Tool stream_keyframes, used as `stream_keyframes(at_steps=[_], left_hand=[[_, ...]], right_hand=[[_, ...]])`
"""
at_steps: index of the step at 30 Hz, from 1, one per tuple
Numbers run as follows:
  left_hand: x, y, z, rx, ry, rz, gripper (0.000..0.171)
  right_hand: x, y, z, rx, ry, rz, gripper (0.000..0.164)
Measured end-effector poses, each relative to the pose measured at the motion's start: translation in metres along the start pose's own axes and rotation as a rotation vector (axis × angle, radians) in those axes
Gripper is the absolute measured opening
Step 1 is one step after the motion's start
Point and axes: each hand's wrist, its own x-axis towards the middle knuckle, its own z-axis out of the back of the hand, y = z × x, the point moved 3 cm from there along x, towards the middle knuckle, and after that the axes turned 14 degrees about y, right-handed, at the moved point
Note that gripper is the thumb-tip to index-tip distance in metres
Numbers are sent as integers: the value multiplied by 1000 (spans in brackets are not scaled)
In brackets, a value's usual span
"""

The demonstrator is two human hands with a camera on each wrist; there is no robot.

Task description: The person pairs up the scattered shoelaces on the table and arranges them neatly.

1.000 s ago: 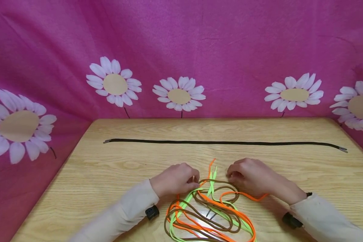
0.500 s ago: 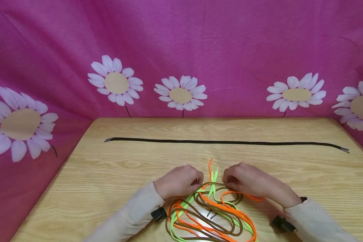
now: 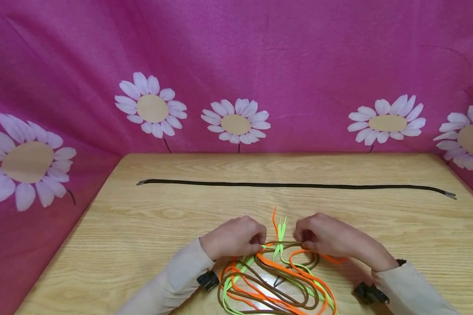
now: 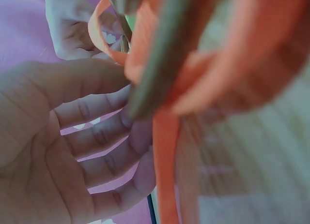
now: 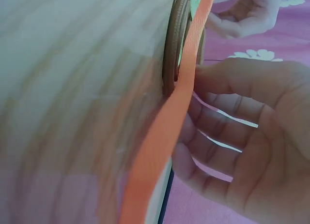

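A tangle of shoelaces lies near the table's front: a brown lace (image 3: 289,242), an orange lace (image 3: 275,215) and a neon green lace (image 3: 281,229). My left hand (image 3: 234,236) pinches the brown lace at the pile's upper left. On the other side, my right hand (image 3: 335,236) pinches the same lace between thumb and forefinger. Its strand runs nearly straight between both hands. In the right wrist view, the orange lace (image 5: 162,132) hangs in front of the fingertips and partly hides them. Brown and orange loops cover the left fingertips in the left wrist view.
A black shoelace (image 3: 284,185) lies stretched across the wooden table (image 3: 114,227) beyond the hands, with metal-looking tips at both ends. A magenta cloth (image 3: 299,65) printed with white daisies hangs behind and at the sides.
Both hands have come down to the top of the pile and taken hold of the brown lace. The right hand has since shifted slightly rightward, and the strand between them has straightened.
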Motion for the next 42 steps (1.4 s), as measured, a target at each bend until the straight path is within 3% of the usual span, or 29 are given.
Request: stream_keyframes(at_steps=[7, 14, 17, 24, 32, 42], left_hand=[[1, 2, 1, -65, -27, -40, 12], [4, -2, 3, -95, -98, -109, 8], [3, -1, 4, -102, -110, -120, 6], [-8, 8, 16, -232, -154, -148, 11], [-25, 17, 33, -243, -205, -160, 13], [-42, 28, 48, -234, -239, -94, 10]], right_hand=[[-6, 4, 7, 20, -109, -16, 22], [-4, 13, 11, -5, -201, 78, 22], [-5, 13, 12, -11, -206, 75, 21], [-15, 4, 22, -33, -169, 27, 22], [-25, -4, 35, -66, -207, 60, 20], [-42, -13, 48, -161, -305, 67, 20]])
